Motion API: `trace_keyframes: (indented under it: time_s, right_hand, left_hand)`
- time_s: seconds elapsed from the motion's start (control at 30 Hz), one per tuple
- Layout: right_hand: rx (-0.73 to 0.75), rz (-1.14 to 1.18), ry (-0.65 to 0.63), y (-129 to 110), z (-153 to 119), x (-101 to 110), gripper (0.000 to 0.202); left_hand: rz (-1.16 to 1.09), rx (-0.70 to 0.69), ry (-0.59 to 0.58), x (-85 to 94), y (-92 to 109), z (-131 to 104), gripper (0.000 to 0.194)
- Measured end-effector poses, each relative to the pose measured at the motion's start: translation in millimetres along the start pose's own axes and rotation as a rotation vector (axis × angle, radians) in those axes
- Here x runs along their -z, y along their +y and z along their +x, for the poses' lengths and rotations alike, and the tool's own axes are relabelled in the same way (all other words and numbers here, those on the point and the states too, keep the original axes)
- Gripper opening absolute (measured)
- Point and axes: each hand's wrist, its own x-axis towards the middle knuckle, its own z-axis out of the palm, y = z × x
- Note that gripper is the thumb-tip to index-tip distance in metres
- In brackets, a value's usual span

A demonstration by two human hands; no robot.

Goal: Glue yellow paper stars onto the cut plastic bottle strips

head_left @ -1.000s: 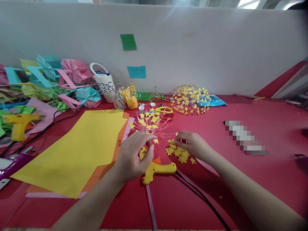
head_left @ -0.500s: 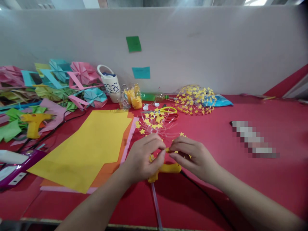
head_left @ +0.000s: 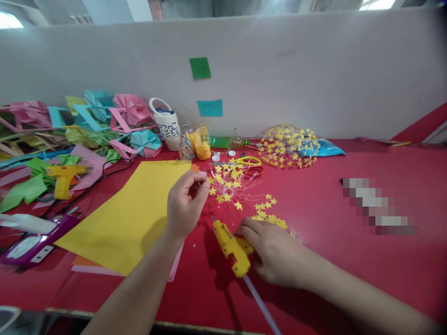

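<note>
My right hand (head_left: 275,249) has its fingers wrapped round the handle of a yellow hot glue gun (head_left: 226,239). The gun's nozzle points away and to the left, and a long clear glue stick (head_left: 260,300) trails from its back. Thumb and forefinger of my left hand (head_left: 185,204) are pinched together; what they hold is too small to make out. Just right of those fingertips lies a spray of clear plastic strips tipped with yellow stars (head_left: 228,179). A heap of loose yellow stars (head_left: 268,216) is beyond my right hand, partly hidden by it.
Yellow paper sheets (head_left: 139,204) lie at left, by a purple power strip (head_left: 38,246) and a second glue gun (head_left: 64,179). Folded paper flowers (head_left: 132,111), a white tumbler (head_left: 168,128), scissors (head_left: 249,161) and a star-covered bundle (head_left: 289,144) stand or lie farther back.
My hands have moved apart, left hand up and left, away from the small yellow piece between them. My right hand has taken hold of the glue gun and turned it.
</note>
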Motion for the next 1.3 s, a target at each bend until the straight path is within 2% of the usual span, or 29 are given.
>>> trace_keyframes:
  time_s: [0.1,0.17,0.27,0.33,0.43,0.6,1.03,1.3]
  right_hand:
    - [0.062,0.226,0.09,5,-5,17,0.018]
    - [0.083,0.322,0.241,11,-7,23,0.013]
    - [-0.021,0.44,0.456,18,-9,24,0.012]
    - [-0.113,0.554,0.513,20,-11,21,0.016]
    - [-0.173,0.644,0.517,20,-12,18,0.02]
    - [-0.181,0.612,0.519,17,-10,20,0.022]
    - [-0.146,0.634,0.549,18,-7,18,0.019]
    - [-0.186,0.644,0.523,18,-7,18,0.02]
  left_hand:
    - [-0.011,0.037,-0.016,-0.7,-4,0,0.004]
    - [-0.011,0.05,-0.054,-1.9,-4,-2,0.004]
    - [0.002,0.035,-0.113,-5.0,-2,-5,0.005]
    - [0.013,0.021,-0.144,-7.4,1,-7,0.005]
    - [0.029,0.017,-0.188,-10.4,5,-10,0.006]
    - [0.004,0.03,-0.234,-13.1,7,-14,0.006]
    - [-0.036,0.047,-0.22,-13.9,9,-14,0.006]
    - [-0.037,0.047,-0.208,-14.2,9,-15,0.006]
